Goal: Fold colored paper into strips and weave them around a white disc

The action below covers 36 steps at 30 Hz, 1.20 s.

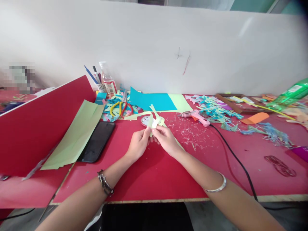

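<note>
My left hand (pixel 139 141) and my right hand (pixel 166 138) meet over the middle of the red table. Pale green paper strips (pixel 155 118) are pinched between the fingertips of both hands, with some strips crossing and one end curled into a loop. The lower parts of the strips are hidden by my fingers. Just behind the fingers lies a small round white object (pixel 144 120) with a reddish rim, partly covered. A longer pale strip (pixel 137 115) runs flat on the table beyond my left hand.
A pink glue gun (pixel 198 118) with a black cord (pixel 232 152) lies at right. Scissors (pixel 123 104), paper scraps (pixel 216 107) and a blue sheet (pixel 152 99) are behind. At left are green sheets (pixel 74 138), a black phone (pixel 99 141) and a red board (pixel 43 125); a bottle (pixel 108 80) stands behind.
</note>
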Available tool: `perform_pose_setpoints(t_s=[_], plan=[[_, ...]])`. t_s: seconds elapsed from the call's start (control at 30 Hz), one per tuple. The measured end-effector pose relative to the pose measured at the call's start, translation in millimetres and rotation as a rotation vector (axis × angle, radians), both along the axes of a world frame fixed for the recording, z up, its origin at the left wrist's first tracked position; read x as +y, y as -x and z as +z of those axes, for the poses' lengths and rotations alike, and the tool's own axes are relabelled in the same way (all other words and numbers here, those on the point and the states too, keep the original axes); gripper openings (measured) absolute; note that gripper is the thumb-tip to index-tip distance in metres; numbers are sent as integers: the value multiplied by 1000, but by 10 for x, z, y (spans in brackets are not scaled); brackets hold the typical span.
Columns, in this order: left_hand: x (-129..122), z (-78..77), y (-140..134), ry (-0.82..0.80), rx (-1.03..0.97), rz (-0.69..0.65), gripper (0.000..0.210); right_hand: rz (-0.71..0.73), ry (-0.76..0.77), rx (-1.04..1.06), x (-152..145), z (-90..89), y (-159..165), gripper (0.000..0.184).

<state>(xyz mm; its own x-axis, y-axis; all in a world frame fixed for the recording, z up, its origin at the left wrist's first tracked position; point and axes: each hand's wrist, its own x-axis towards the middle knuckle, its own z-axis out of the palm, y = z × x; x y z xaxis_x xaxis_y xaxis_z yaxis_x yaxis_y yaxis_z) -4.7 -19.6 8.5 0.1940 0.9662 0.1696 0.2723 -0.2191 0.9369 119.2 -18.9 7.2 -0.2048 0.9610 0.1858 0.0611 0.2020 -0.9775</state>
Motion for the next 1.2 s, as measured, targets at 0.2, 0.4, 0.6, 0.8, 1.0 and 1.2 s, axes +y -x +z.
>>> perform_pose_setpoints(t_s=[0.2,0.4,0.6,0.8,1.0,1.2], plan=[[98,18,78,-48,-129,144,44,-26,6,110,65,-4,-78,27],[133,4,113,-8,-185,121,46,-98,33,54,368,211,-279,10],[157,-11,134,-10,-187,126,46,-191,-54,-65,983,683,-322,18],[166,-29,151,-14,-187,111,47,-119,-446,-49,999,1126,-313,26],[148,-25,141,-26,-179,99,47,-18,-56,-223,388,688,-432,19],[129,-35,126,-74,-63,86,47,75,98,-476,-134,54,-560,10]])
